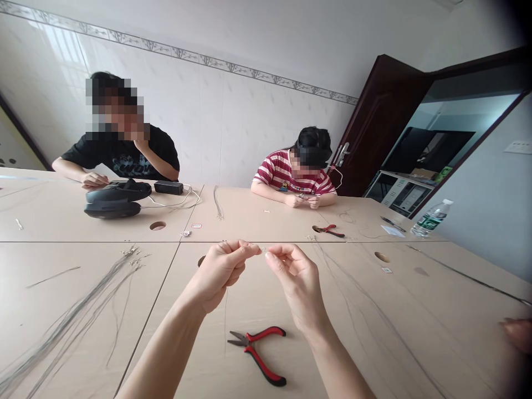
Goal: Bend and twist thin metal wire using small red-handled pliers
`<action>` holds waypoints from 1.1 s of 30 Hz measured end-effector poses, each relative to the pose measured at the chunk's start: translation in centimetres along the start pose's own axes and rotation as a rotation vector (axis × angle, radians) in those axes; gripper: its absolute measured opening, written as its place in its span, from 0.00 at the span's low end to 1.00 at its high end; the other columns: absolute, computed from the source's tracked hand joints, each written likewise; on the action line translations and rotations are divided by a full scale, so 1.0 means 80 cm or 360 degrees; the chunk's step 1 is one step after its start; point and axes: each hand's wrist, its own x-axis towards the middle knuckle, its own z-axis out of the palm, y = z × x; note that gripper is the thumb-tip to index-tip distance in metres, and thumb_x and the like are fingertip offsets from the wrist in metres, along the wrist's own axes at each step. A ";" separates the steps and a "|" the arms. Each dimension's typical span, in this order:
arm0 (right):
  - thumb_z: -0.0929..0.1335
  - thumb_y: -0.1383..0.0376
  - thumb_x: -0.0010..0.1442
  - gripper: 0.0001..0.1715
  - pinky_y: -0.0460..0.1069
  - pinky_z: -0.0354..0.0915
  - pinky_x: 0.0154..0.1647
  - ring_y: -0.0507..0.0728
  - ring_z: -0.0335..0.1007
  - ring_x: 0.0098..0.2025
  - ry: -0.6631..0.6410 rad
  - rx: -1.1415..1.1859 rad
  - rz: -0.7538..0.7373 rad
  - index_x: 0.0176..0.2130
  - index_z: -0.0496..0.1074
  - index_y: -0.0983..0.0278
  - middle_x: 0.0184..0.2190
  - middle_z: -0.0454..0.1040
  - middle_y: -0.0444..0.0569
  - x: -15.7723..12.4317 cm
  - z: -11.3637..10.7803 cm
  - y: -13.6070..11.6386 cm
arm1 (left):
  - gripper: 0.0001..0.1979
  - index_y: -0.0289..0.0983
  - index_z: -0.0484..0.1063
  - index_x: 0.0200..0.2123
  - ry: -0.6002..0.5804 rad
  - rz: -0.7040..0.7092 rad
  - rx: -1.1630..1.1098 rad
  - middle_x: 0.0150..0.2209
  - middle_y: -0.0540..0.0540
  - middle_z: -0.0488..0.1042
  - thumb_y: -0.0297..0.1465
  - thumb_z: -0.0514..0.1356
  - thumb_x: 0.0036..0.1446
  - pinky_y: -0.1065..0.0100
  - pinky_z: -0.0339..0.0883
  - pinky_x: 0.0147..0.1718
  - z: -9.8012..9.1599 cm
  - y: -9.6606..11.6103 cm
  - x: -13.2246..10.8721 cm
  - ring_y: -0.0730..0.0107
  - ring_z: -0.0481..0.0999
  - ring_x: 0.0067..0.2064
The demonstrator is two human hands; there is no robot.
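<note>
Above the table, my left hand [224, 270] is closed, with thumb and forefinger pinched together. Facing it, my right hand [298, 280] pinches too, with its fingers curled. Between the two sets of fingertips shows a tiny pale metal piece [263, 250], too small to make out its exact kind. A thin strand [225, 321] hangs down below my left hand; its upper end is hidden. On the tabletop below my hands lie pliers [248, 344] with red and black handles, their jaws apart and pointing left.
Bundled thin strands [89, 302] with small metal ends lie at left; more strands [366, 299] stretch across the right. Two people sit opposite. Second pliers [330, 230], a water bottle [432, 219], a black headset [116, 198] and round table holes [382, 257] are farther off.
</note>
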 end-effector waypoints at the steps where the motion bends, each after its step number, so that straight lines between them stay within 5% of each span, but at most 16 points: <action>1: 0.72 0.57 0.57 0.10 0.50 0.69 0.41 0.54 0.72 0.37 -0.0004 -0.0038 -0.0028 0.35 0.74 0.62 0.34 0.76 0.47 0.000 -0.001 -0.002 | 0.14 0.37 0.64 0.25 -0.0002 0.0007 0.0016 0.18 0.59 0.43 0.37 0.65 0.53 0.71 0.33 0.20 0.000 0.000 0.000 0.78 0.38 0.22; 13: 0.70 0.57 0.61 0.11 0.50 0.67 0.44 0.56 0.73 0.38 -0.0092 -0.0141 -0.0070 0.33 0.74 0.62 0.32 0.78 0.47 -0.003 -0.005 -0.005 | 0.15 0.36 0.65 0.24 -0.0065 0.0037 0.0126 0.19 0.59 0.44 0.39 0.64 0.54 0.69 0.35 0.22 0.002 0.000 -0.004 0.77 0.39 0.23; 18: 0.70 0.56 0.60 0.12 0.51 0.67 0.44 0.55 0.72 0.37 -0.0067 -0.0139 -0.0060 0.33 0.74 0.62 0.32 0.77 0.47 -0.003 -0.005 -0.007 | 0.12 0.36 0.72 0.32 -0.0047 0.0085 0.0182 0.20 0.58 0.42 0.40 0.58 0.58 0.70 0.36 0.22 0.002 0.003 -0.008 0.76 0.40 0.23; 25: 0.71 0.55 0.57 0.14 0.49 0.66 0.38 0.55 0.70 0.33 -0.0048 -0.0110 0.0054 0.30 0.74 0.63 0.28 0.75 0.46 -0.001 -0.007 -0.015 | 0.11 0.37 0.75 0.33 0.0112 0.0204 0.0514 0.22 0.55 0.60 0.39 0.61 0.53 0.71 0.44 0.22 0.007 0.012 -0.014 0.77 0.49 0.23; 33: 0.71 0.55 0.55 0.14 0.48 0.66 0.37 0.54 0.67 0.33 -0.0097 0.0006 0.0152 0.29 0.73 0.63 0.27 0.72 0.45 0.000 -0.007 -0.016 | 0.10 0.37 0.74 0.36 -0.0002 0.0358 0.0697 0.21 0.55 0.63 0.37 0.60 0.56 0.74 0.50 0.19 0.007 0.009 -0.019 0.77 0.56 0.22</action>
